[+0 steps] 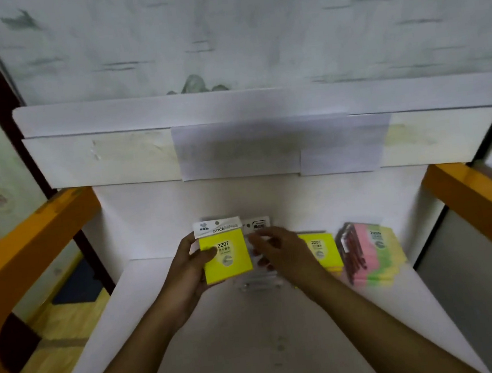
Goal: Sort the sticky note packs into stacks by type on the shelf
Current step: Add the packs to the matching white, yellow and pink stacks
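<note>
Our left hand is gripping a yellow 2207 pack, our right hand is fingering a blurred clear pack, while to its right a yellow stack and multicolour stack are already sitting sorted.

A yellow pack marked 2207, with a white header card, is held upright and a little tilted above the shelf. Just to its right is a clear pack, mostly hidden. Further right lies a second yellow stack, and beside it a pink, green and yellow stack.
</note>
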